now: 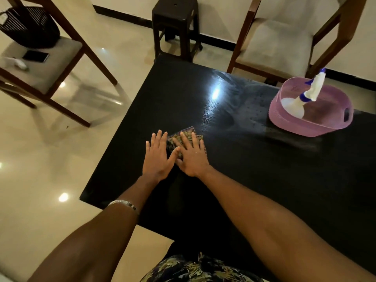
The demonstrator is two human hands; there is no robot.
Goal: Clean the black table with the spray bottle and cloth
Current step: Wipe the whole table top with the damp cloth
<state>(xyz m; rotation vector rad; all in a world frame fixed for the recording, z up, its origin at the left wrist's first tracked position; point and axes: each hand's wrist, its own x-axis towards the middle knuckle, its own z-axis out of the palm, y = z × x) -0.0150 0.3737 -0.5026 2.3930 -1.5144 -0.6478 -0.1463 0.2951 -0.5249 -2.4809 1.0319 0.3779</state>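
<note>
both the left hand (157,157) and right hand (192,156) are pressing flat, fingers straight, on the cloth (184,137) near the black table (254,180) left edge, spray bottle (301,98) already sitting in the pink basket (305,127), wet far side seemingly awaiting wiping.

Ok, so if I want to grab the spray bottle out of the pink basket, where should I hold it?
Probably by the neck, just under the blue collar. The spray bottle lies tilted in the pink basket, its body low inside and its white trigger head poking up over the far rim. Come from above, since the basket's walls block the sides.
</note>
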